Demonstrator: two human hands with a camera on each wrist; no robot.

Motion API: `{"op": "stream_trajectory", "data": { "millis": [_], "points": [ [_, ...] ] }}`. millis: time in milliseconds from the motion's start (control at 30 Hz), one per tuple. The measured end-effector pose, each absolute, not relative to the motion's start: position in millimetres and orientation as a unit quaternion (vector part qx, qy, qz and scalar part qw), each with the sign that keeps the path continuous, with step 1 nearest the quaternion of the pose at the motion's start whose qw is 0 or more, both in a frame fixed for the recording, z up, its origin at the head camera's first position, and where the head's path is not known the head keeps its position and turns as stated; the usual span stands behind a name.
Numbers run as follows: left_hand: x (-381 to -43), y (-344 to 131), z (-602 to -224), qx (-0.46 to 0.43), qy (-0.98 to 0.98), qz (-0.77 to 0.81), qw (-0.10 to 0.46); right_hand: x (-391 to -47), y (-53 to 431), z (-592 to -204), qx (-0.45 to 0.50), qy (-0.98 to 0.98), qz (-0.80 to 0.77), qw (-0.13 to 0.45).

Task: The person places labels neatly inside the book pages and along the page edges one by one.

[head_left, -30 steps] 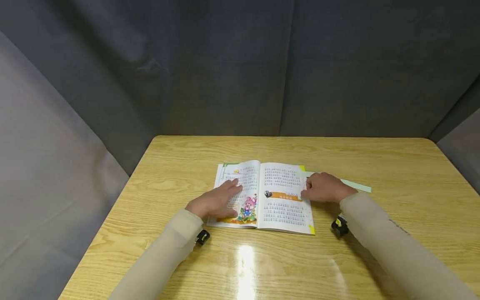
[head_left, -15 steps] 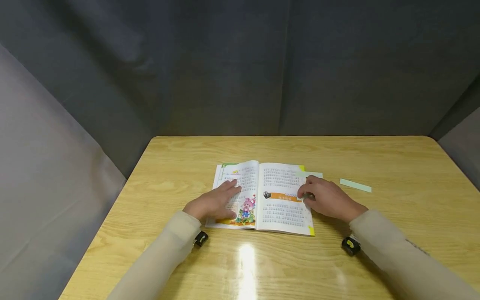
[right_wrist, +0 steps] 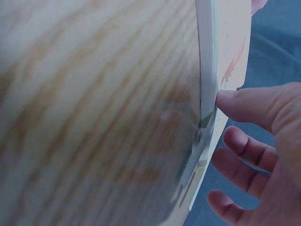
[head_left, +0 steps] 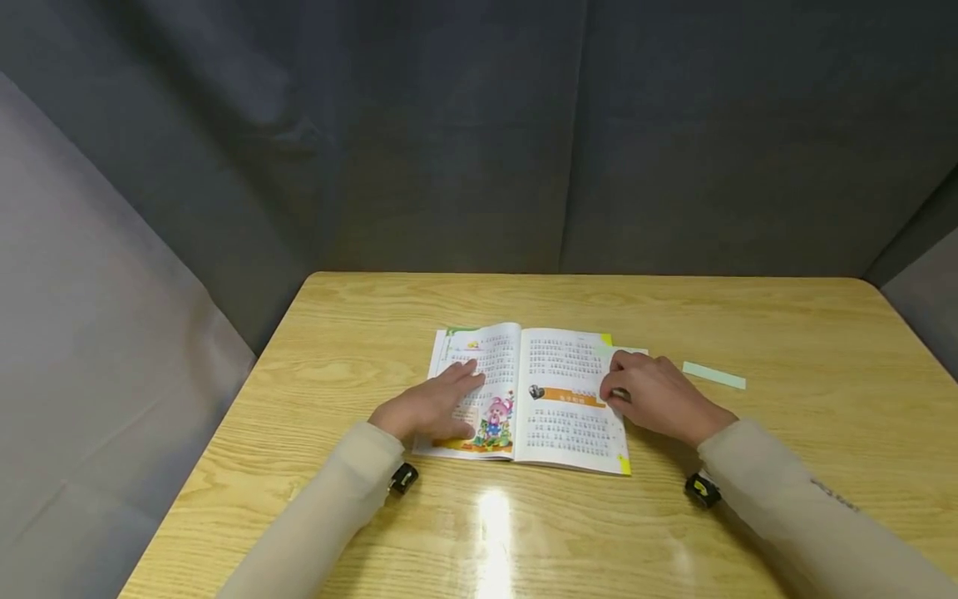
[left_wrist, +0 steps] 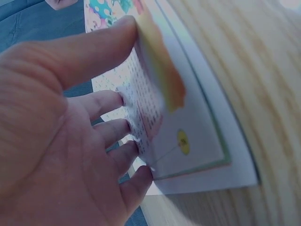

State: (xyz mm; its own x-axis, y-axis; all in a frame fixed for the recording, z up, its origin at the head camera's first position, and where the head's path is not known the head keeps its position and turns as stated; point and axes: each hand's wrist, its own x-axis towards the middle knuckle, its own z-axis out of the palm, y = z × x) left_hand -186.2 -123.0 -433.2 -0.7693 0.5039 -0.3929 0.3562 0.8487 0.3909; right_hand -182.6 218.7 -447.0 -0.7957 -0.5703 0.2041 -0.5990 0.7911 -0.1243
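Observation:
In the head view an open book (head_left: 563, 428) lies on the table, with printed text and a pink cartoon animal. My left hand (head_left: 432, 405) rests on the left page, fingers spread and thumb apart. The left wrist view shows its fingertips at the page. At the right page's outer edge is my right hand (head_left: 662, 399), fingers loosely bent. The right wrist view shows its thumb (right_wrist: 249, 103) touching the book's edge, while the other visible fingers are bent and hold nothing. A pale green paper strip (head_left: 634, 350) sticks out from the right page near this hand.
Another pale green strip (head_left: 714, 375) lies on the wooden table (head_left: 359, 333), right of the book. A dark grey curtain (head_left: 449, 166) hangs behind the table. Pale fabric (head_left: 97, 333) hangs at the left side.
My right hand has uncurled from a tighter, fist-like pose at the page edge and shifted slightly, uncovering more of both green strips. The left hand and the book look almost unchanged.

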Motion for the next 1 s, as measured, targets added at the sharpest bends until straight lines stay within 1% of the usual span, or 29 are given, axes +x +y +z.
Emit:
{"op": "stream_trajectory", "data": {
  "millis": [467,700,833,1000],
  "points": [
    [-190,-119,-437,0.229,0.928,0.154,0.250,-181,222,-452,0.290,-0.949,0.101,0.071],
    [-194,-118,-437,0.229,0.931,0.142,0.245,-185,226,-451,0.281,-0.951,0.091,0.086],
    [-195,-117,-436,0.229,0.931,0.138,0.248,-187,227,-450,0.272,-0.956,0.077,0.084],
    [-197,-116,-437,0.230,0.930,0.142,0.249,-185,231,-446,0.280,-0.954,0.062,0.090]
  ]
}}
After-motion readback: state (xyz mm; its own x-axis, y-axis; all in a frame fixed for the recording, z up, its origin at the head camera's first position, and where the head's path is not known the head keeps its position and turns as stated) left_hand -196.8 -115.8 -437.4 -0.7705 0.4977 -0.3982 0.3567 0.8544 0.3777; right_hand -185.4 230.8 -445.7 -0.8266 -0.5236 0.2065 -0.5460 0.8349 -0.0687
